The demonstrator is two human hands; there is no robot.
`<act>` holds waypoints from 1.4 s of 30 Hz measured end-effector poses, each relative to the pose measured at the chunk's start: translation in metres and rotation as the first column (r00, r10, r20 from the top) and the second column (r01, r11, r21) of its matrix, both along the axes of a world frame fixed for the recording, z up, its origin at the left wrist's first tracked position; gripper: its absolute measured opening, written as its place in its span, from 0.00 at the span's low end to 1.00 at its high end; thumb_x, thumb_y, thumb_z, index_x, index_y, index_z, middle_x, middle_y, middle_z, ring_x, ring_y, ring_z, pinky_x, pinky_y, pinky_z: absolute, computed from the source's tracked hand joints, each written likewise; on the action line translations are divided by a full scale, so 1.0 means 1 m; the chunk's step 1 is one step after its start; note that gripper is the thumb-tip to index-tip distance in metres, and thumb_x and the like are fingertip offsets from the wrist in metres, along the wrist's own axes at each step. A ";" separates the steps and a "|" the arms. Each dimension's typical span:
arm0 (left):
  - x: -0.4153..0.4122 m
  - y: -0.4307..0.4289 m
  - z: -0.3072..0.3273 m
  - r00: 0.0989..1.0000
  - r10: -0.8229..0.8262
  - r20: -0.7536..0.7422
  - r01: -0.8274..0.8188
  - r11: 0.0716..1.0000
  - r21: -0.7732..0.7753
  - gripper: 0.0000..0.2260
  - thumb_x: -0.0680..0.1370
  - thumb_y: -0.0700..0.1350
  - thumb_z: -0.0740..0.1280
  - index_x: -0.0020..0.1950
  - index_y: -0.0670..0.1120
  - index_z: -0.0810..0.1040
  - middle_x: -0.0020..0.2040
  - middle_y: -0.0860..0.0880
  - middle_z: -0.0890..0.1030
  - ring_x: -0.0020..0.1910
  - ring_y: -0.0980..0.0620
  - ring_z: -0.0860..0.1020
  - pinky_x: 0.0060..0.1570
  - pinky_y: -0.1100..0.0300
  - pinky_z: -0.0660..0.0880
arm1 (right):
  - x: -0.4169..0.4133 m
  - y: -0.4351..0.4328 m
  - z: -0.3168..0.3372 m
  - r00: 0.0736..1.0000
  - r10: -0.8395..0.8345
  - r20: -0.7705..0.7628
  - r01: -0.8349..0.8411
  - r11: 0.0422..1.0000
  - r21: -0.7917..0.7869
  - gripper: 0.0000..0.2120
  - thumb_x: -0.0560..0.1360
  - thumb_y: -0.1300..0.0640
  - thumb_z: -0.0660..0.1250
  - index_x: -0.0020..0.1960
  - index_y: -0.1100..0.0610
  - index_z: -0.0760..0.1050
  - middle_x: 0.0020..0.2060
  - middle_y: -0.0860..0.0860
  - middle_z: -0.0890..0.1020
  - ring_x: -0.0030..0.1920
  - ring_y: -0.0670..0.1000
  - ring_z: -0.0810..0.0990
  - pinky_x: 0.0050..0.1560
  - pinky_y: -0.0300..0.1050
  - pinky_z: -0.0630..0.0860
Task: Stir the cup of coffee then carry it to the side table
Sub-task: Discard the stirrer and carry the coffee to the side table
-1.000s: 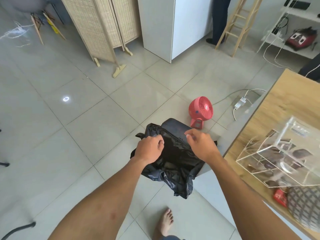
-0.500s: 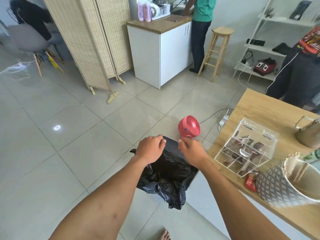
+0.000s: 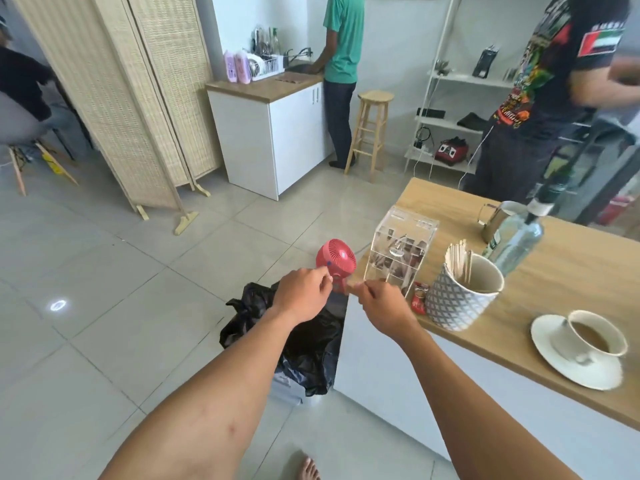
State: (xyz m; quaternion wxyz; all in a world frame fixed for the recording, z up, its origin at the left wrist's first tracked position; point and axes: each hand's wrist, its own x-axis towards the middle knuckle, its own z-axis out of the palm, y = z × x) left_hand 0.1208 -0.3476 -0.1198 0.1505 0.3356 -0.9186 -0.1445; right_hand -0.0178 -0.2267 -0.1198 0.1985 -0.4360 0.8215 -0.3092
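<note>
A white cup of coffee [image 3: 596,336] stands on a white saucer [image 3: 568,370] near the front edge of the wooden counter [image 3: 561,271], far to the right of both hands. A patterned mug [image 3: 453,304] beside it holds several wooden stirrers [image 3: 458,260]. My left hand [image 3: 304,293] and my right hand [image 3: 381,303] hover close together above a black bin bag [image 3: 304,344], left of the counter. My right hand pinches a small pale stick [image 3: 354,285] at its fingertips. The fingers of my left hand are curled, and I see nothing in them.
On the counter stand a clear acrylic box [image 3: 401,251], a steel jug [image 3: 498,220] and a glass bottle [image 3: 519,237]. A red fan [image 3: 336,261] sits on the tiled floor. One person stands at the sink counter [image 3: 266,133], another beyond the wooden counter's far end. A wooden stool [image 3: 372,129] stands nearby.
The view has lifted from the floor, bringing the counter, mug and coffee cup into sight. Both hands stay close together over the bin bag and have moved slightly toward the counter.
</note>
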 end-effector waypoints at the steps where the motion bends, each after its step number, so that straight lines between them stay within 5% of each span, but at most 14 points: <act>1: -0.005 0.011 0.002 1.000 -0.015 -0.008 0.014 1.000 -0.002 0.12 0.83 0.50 0.58 0.45 0.47 0.76 0.35 0.48 0.80 0.32 0.47 0.74 0.33 0.58 0.66 | -0.002 0.014 0.002 1.000 -0.020 -0.014 0.020 1.000 -0.007 0.22 0.81 0.51 0.55 0.34 0.63 0.70 0.31 0.59 0.78 0.32 0.59 0.74 0.32 0.49 0.70; 6: -0.035 0.067 0.004 0.992 -0.128 -0.008 0.129 0.991 0.026 0.14 0.83 0.51 0.57 0.39 0.50 0.69 0.29 0.52 0.71 0.30 0.47 0.71 0.30 0.57 0.65 | -0.013 0.078 0.010 0.990 -0.139 -0.009 0.139 0.990 -0.037 0.24 0.82 0.48 0.56 0.30 0.57 0.60 0.24 0.51 0.66 0.28 0.51 0.64 0.29 0.46 0.60; 9: -0.065 0.097 0.000 0.976 -0.218 -0.004 0.218 0.975 0.049 0.14 0.83 0.50 0.57 0.38 0.49 0.69 0.32 0.50 0.74 0.33 0.45 0.75 0.32 0.55 0.68 | -0.026 0.122 0.009 0.972 -0.232 0.018 0.233 0.971 -0.060 0.23 0.82 0.48 0.57 0.31 0.58 0.65 0.25 0.50 0.68 0.28 0.50 0.65 0.30 0.45 0.62; 15: -0.134 0.172 -0.002 0.912 -0.399 -0.097 0.405 0.913 0.053 0.11 0.80 0.49 0.59 0.39 0.49 0.72 0.36 0.44 0.81 0.37 0.41 0.78 0.35 0.53 0.70 | -0.061 0.214 0.013 0.896 -0.444 -0.007 0.443 0.896 -0.036 0.25 0.82 0.48 0.57 0.30 0.56 0.57 0.24 0.48 0.62 0.28 0.49 0.59 0.30 0.46 0.57; 24: -0.219 0.240 -0.013 0.858 -0.509 -0.073 0.513 0.835 0.199 0.10 0.80 0.50 0.57 0.46 0.50 0.76 0.41 0.50 0.83 0.42 0.44 0.79 0.42 0.50 0.77 | -0.109 0.305 0.011 0.750 -0.661 -0.002 0.661 0.750 -0.005 0.25 0.82 0.47 0.55 0.30 0.57 0.57 0.25 0.49 0.64 0.28 0.50 0.60 0.30 0.46 0.56; 29: -0.261 0.265 -0.020 0.899 -0.437 -0.041 0.431 0.860 0.273 0.13 0.82 0.54 0.56 0.55 0.50 0.76 0.49 0.48 0.84 0.49 0.43 0.79 0.47 0.51 0.76 | -0.145 0.334 0.003 0.668 -0.741 0.070 0.744 0.668 -0.031 0.25 0.82 0.45 0.55 0.32 0.59 0.59 0.26 0.51 0.65 0.30 0.51 0.62 0.31 0.47 0.60; 33: -0.296 0.279 -0.019 0.960 -0.279 -0.020 0.263 0.878 0.399 0.15 0.82 0.56 0.56 0.59 0.50 0.75 0.55 0.48 0.82 0.53 0.45 0.78 0.46 0.55 0.69 | -0.182 0.350 -0.007 0.613 -0.758 0.222 0.782 0.622 -0.035 0.20 0.81 0.44 0.55 0.42 0.60 0.72 0.37 0.55 0.80 0.40 0.58 0.78 0.43 0.53 0.76; 36: -0.316 0.280 -0.019 0.989 -0.147 -0.003 0.130 0.865 0.484 0.15 0.82 0.58 0.56 0.56 0.49 0.73 0.57 0.49 0.80 0.51 0.46 0.76 0.48 0.55 0.69 | -0.205 0.354 -0.011 0.616 -0.741 0.267 0.766 0.642 0.017 0.15 0.81 0.44 0.55 0.41 0.52 0.68 0.37 0.49 0.78 0.44 0.56 0.78 0.43 0.50 0.71; 39: -0.332 0.280 -0.017 0.997 -0.069 0.039 0.035 0.822 0.569 0.15 0.83 0.57 0.55 0.53 0.47 0.72 0.56 0.46 0.79 0.56 0.43 0.77 0.52 0.53 0.70 | -0.230 0.356 -0.015 0.637 -0.713 0.291 0.728 0.682 0.077 0.15 0.82 0.45 0.54 0.49 0.56 0.69 0.37 0.47 0.75 0.45 0.53 0.74 0.44 0.46 0.65; 42: -0.347 0.279 -0.015 0.992 -0.037 0.121 -0.046 0.783 0.621 0.23 0.84 0.57 0.51 0.64 0.42 0.74 0.66 0.41 0.77 0.65 0.40 0.74 0.58 0.52 0.68 | -0.257 0.352 -0.020 0.653 -0.686 0.322 0.697 0.710 0.100 0.23 0.83 0.44 0.51 0.59 0.62 0.72 0.45 0.52 0.75 0.50 0.55 0.73 0.48 0.46 0.65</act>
